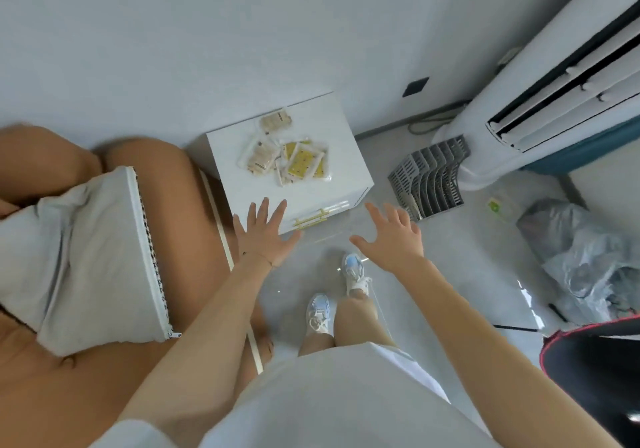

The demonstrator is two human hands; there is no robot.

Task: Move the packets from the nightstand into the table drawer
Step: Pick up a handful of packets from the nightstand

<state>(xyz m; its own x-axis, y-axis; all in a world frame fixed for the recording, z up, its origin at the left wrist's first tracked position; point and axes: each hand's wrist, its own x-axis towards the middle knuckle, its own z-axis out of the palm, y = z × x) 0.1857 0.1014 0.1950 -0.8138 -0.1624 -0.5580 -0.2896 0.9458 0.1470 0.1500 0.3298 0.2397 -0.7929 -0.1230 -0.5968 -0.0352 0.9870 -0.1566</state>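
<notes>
Plainly, packets (285, 151) on the nightstand (346, 156) show no legible writing.

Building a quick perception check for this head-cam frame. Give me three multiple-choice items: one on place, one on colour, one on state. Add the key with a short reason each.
1. Where do the packets lie?
A. On top of the white nightstand
B. On the floor by the shoes
C. On the grey pillow

2. What colour is the nightstand's drawer handle?
A. Black
B. Gold
C. Red

3. What state are the hands in?
A. Both closed around packets
B. Left hand holds a packet, right hand is empty
C. Both open and empty, fingers spread

Key:
1 A, the packets sit in a loose pile on the nightstand's top.
2 B, the handle on the front shows as a gold bar.
3 C, the left hand and right hand are spread short of the pile, holding nothing.
</notes>
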